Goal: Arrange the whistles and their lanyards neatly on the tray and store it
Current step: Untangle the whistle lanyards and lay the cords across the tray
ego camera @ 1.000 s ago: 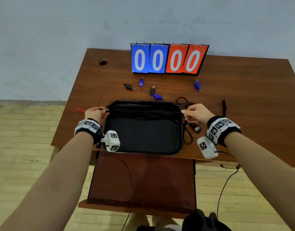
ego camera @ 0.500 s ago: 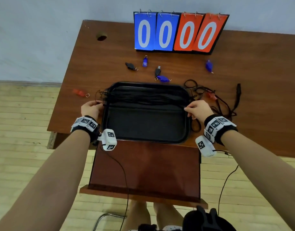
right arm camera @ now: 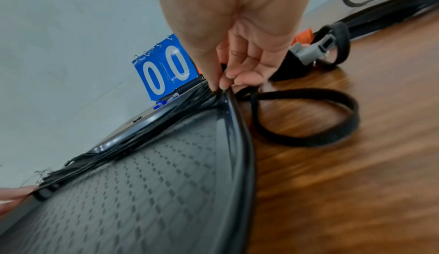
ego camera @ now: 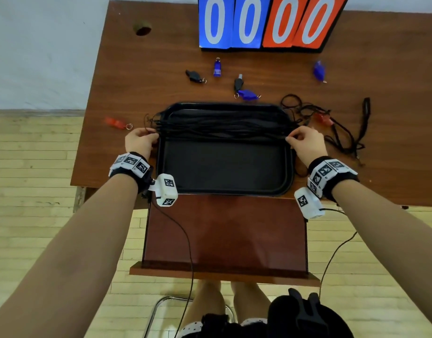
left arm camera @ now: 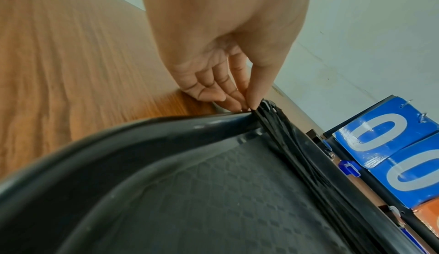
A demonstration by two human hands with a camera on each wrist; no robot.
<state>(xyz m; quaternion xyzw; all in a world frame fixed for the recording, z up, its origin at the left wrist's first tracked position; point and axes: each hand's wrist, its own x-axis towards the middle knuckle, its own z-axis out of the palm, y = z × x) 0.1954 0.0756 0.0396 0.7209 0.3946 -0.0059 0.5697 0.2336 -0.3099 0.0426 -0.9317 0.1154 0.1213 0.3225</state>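
Here the brown desk (ego camera: 380, 167) carries the black tray (ego camera: 224, 186), with a bundle of black lanyards (ego camera: 222, 125) stretched across its far half. The left hand (ego camera: 140, 142) and right hand (ego camera: 306, 142) each pinch an end at the rim. Laying cords looks to be the step; next, probably the loose lanyards (ego camera: 344, 132), then the whistles (ego camera: 247, 95).

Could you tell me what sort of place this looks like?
Probably a sports equipment room or gym office: a flip scoreboard reading zeros stands on a wooden desk, with loose whistles and lanyards around a tray.
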